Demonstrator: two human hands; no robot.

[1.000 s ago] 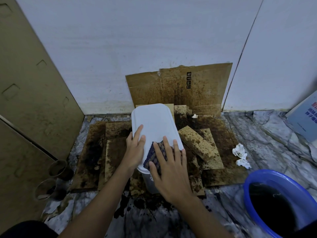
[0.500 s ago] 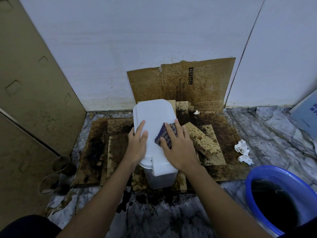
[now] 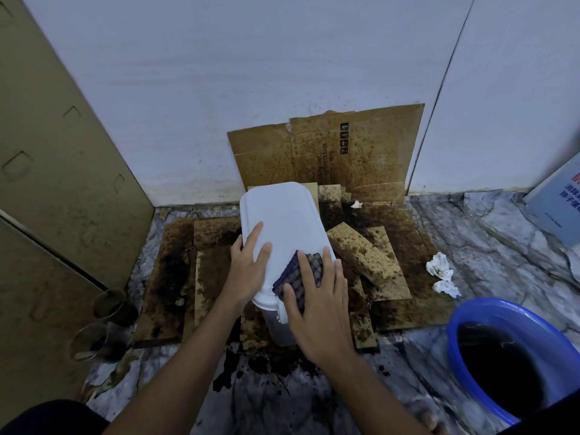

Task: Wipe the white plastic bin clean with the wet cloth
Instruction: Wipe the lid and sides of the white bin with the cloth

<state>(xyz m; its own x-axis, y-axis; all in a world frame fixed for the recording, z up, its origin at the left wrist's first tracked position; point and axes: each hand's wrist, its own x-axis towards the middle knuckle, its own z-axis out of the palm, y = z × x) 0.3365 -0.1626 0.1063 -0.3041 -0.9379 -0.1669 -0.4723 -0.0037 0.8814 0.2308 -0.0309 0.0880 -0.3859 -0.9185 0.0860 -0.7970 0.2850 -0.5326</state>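
The white plastic bin (image 3: 282, 215) stands on stained cardboard in the middle of the floor, its closed lid facing up. My left hand (image 3: 249, 271) lies flat on the lid's left side with fingers spread, steadying it. My right hand (image 3: 320, 312) presses a dark checked cloth (image 3: 298, 277) flat against the near right part of the lid. Part of the cloth is hidden under my fingers. The bin's body below the lid is mostly hidden by my hands.
Stained cardboard sheets (image 3: 370, 259) cover the floor, and one (image 3: 326, 152) leans on the white wall. A blue basin (image 3: 470, 315) of dark water sits at the right. Crumpled tissues (image 3: 441, 273) lie beside it. Two dirty cups (image 3: 110, 306) stand left by a brown panel.
My right hand has slid the cloth back toward me along the lid, from its middle right to the near edge. My left hand stayed on the lid.
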